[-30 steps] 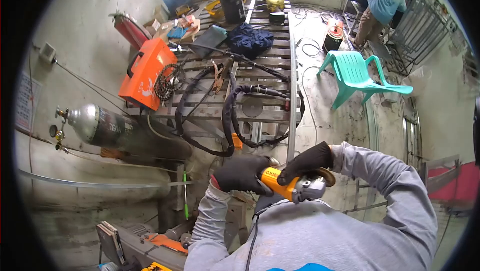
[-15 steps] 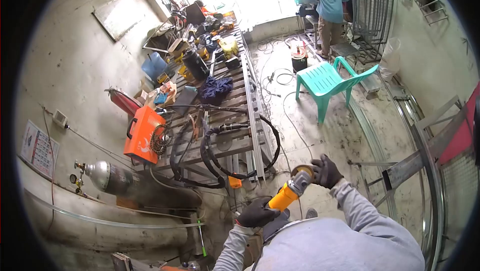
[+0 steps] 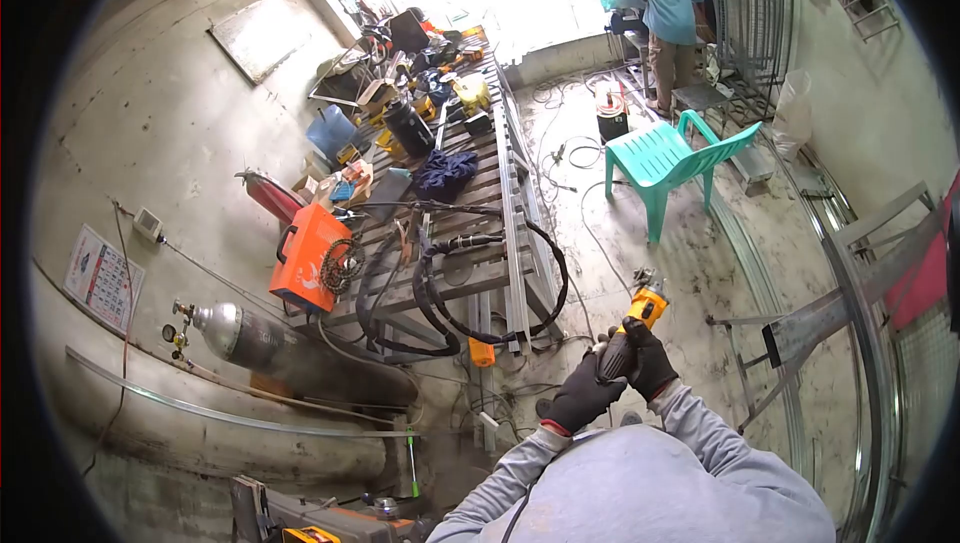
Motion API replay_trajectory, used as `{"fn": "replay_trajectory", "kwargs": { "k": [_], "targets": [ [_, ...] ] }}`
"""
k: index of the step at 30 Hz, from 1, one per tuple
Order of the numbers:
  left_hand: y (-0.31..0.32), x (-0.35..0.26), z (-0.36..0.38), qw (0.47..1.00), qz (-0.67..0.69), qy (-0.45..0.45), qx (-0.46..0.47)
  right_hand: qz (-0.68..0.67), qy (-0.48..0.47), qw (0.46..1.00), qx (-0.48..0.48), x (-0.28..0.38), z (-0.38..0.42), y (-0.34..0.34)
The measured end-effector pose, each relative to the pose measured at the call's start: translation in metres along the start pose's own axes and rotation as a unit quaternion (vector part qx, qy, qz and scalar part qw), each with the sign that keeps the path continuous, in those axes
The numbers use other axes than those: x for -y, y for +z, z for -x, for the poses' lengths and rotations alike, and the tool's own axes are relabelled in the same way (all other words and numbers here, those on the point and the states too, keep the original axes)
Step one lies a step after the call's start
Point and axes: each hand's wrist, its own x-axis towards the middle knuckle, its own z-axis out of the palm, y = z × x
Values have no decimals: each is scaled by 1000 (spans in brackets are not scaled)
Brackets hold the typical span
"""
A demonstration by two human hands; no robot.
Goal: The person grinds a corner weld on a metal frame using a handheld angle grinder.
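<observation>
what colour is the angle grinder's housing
The angle grinder's housing is yellow-orange at the front and dark behind, seen best in the head view.

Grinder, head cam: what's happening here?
The wearer's gloved left hand and right hand both hold the grinder over the floor, its head pointing away from the body. The bench is off to the left, with tools and parts piled toward its far end. A co-worker stands at the back, beyond the green chair.
</observation>
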Motion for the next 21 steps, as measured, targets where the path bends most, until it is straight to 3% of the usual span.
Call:
{"fn": "replay_trajectory", "kwargs": {
  "k": [1, 2, 4, 5, 6, 10, 14, 16, 20, 21],
  "targets": [
    [4, 5, 1, 982, 109, -122, 96, -2, -1, 1000, -1, -3, 3, -5],
    [11, 17, 2, 932, 264, -214, 130, 42, -35, 998, 0, -6, 7, -11],
    [8, 16, 6, 907, 303, -232, 179, 146, -91, 985, 14, -6, 23, -6],
    [5, 15, 6, 878, 343, -248, 222, 142, -95, 985, 13, -2, 29, -1],
    [9, 15, 7, 881, 350, -242, 208, 119, -80, 989, 23, 5, 35, 10],
    [1, -15, 6, 911, 309, -218, 163, 35, -68, 997, 8, 18, 26, 21],
    [11, -1, 3, 895, 329, -244, 174, 60, -108, 992, -39, 9, 22, 9],
    [20, 10, 6, 937, 243, -210, 136, 50, -92, 994, -23, 2, 14, -11],
    [15, 2, 3, 950, 208, -203, 115, -12, -33, 999, -15, -2, 10, -23],
    [13, -5, 3, 965, 131, -197, 116, -12, -33, 999, -13, -4, 7, -26]
  ]
}}
